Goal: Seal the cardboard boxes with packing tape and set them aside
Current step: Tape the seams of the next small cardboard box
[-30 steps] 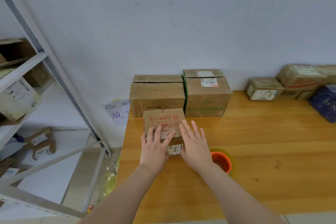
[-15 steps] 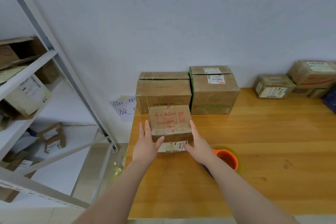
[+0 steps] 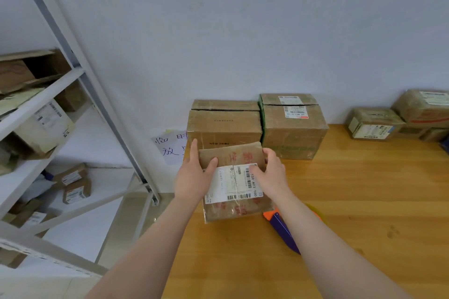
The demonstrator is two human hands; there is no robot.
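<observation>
At the left end of the light wooden table (image 3: 364, 201), a small brown cardboard box (image 3: 233, 154) with red print is held between both hands, tilted so that the face bearing its white shipping label (image 3: 234, 183) is turned up toward the camera; whether its lower edge touches the tabletop cannot be told. The left hand (image 3: 192, 179) grasps the box's left side, fingers running up along that side and thumb laid across the front. The right hand (image 3: 272, 175) grasps the upper right corner, fingers bent over the edge. An orange and purple tape dispenser (image 3: 281, 227) lies on the table just beside the box, partly hidden under the right forearm. Behind the box, against the white wall (image 3: 243, 31), stand a wide plain brown carton (image 3: 223, 126) and a taller brown carton with green edging (image 3: 291, 133), side by side and touching. Smaller labelled cartons (image 3: 374, 124) sit at the far right. A grey metal shelving rack (image 3: 48, 94) holding further boxes stands to the left, and a handwritten white paper note (image 3: 170, 148) is fixed to the wall near the table's corner.
</observation>
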